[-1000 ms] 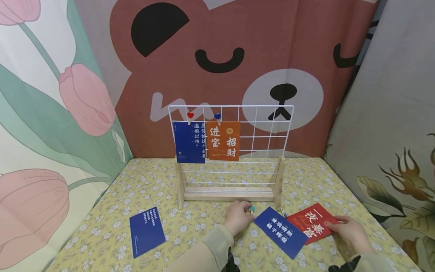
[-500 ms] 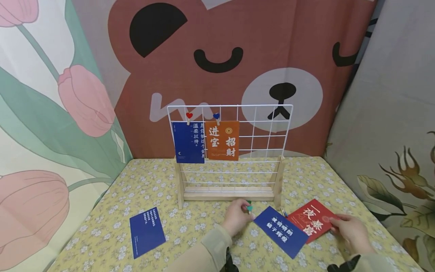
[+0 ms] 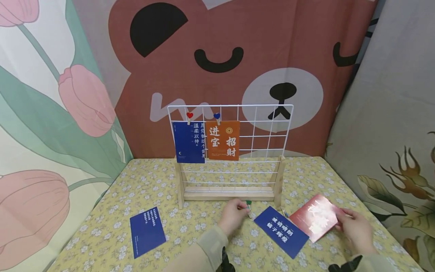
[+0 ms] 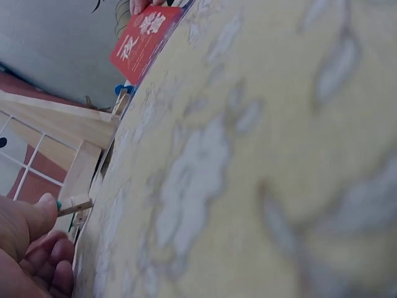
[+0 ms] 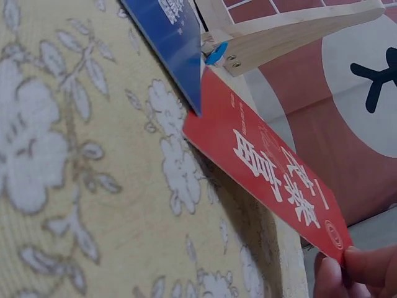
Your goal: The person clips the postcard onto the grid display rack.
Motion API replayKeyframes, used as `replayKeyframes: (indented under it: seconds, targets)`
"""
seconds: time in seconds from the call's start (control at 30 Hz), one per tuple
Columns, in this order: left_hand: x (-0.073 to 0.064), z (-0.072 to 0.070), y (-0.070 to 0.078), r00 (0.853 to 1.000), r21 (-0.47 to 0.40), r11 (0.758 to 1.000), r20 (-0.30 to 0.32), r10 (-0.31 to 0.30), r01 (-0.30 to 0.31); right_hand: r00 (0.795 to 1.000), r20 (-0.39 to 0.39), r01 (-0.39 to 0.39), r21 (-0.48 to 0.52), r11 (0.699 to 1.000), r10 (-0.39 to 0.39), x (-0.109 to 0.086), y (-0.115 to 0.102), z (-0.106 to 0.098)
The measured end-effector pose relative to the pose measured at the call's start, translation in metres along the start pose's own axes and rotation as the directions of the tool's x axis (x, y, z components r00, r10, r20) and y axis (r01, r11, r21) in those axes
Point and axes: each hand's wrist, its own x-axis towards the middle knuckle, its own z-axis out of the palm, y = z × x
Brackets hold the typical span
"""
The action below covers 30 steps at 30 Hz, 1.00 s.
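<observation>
The right hand [image 3: 355, 230] sits at the lower right of the head view, forearm coming in from the bottom edge, fingers and thumb pinching the right corner of the red card [image 3: 315, 223]. The left hand [image 3: 232, 216] lies at lower centre, just in front of the wooden rack [image 3: 228, 193], its curled fingers pinching a small wooden clip [image 4: 74, 203] with a green tip.

Half a second ago the red card lay flat with its white writing sharp; now its held edge is raised off the tablecloth [image 3: 190, 234] and it is blurred. The left hand has barely shifted.

The red card's long axis runs from lower left up to the right, its low corner beside the blue card [image 3: 281, 231].
</observation>
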Motion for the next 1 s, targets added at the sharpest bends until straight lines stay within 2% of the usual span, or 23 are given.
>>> replayKeyframes:
  seconds: [0.2,0.37,0.6,0.67,0.8,0.9,1.0]
  targets:
    - [-0.001,-0.008,0.005,0.999,0.048,0.999,0.049,0.003,-0.005,1.000,-0.011,0.023,-0.020,1.000,-0.023,-0.006,-0.011,-0.001]
    - [-0.001,-0.011,0.006,0.998,0.099,0.995,0.068,0.009,-0.016,0.996,-0.026,0.080,-0.050,0.996,-0.082,-0.010,-0.018,0.000]
    - [0.001,-0.013,0.005,0.994,0.152,0.987,0.099,0.045,-0.060,0.987,-0.038,0.153,-0.138,0.979,-0.159,-0.019,-0.027,0.003]
    - [0.002,-0.014,0.006,0.993,0.159,0.986,0.112,0.039,-0.056,0.984,-0.033,0.169,-0.161,0.972,-0.176,-0.021,-0.028,0.003]
    - [0.001,-0.017,0.009,0.991,0.225,0.973,0.131,0.029,-0.058,0.977,-0.026,0.200,-0.206,0.958,-0.209,-0.025,-0.031,0.004]
    - [-0.001,-0.019,0.012,0.989,0.292,0.954,0.143,0.030,-0.072,0.974,-0.029,0.215,-0.207,0.954,-0.226,-0.027,-0.033,0.005]
    - [-0.004,-0.021,0.013,0.988,0.302,0.951,0.153,0.028,-0.074,0.973,-0.038,0.215,-0.196,0.957,-0.226,-0.029,-0.035,0.005]
